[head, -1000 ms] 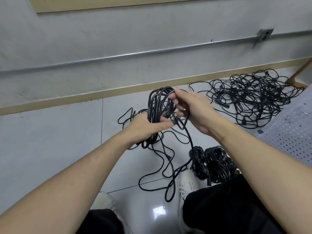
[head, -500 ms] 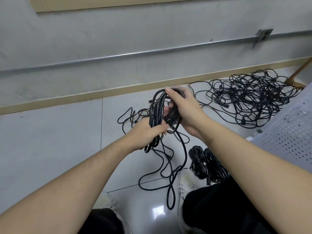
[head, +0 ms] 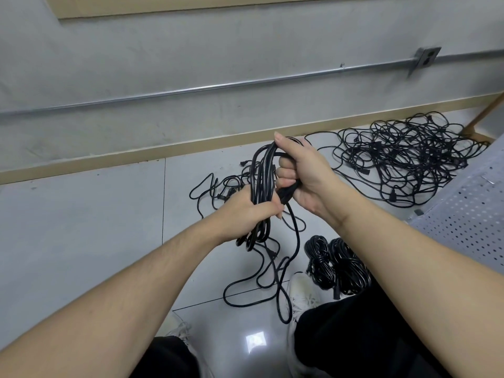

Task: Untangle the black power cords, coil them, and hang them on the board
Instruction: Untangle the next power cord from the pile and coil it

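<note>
The left hand (head: 245,211) grips the black coil (head: 263,186) around its lower middle, fingers curled tight about the bundled loops, as it did a second ago. What has changed is the right hand (head: 302,173). A second ago it pinched a single strand beside the top of the loops with its fingers fairly extended; half a second ago it had begun to close in. Now its fingers are curled into a fist around the cord's free tail just beside the coil, thumb raised against the top of the loops, and the tail runs out below the fist and hangs down to the slack cord (head: 261,285) lying on the tiled floor (head: 81,227).

This reads as the wrap-off step: the loops look gathered, and the right hand seems to be winding the remaining tail around the bundle to bind it. A fair length of slack is not yet taken up.

Two finished coils (head: 335,263) lie on the floor near the white shoe (head: 302,293). A large tangled pile of cords (head: 409,159) sits well apart by the baseboard, so most of the untangling remains. The perforated board (head: 469,214) stands at the right edge with nothing visibly hung on the part in view.
</note>
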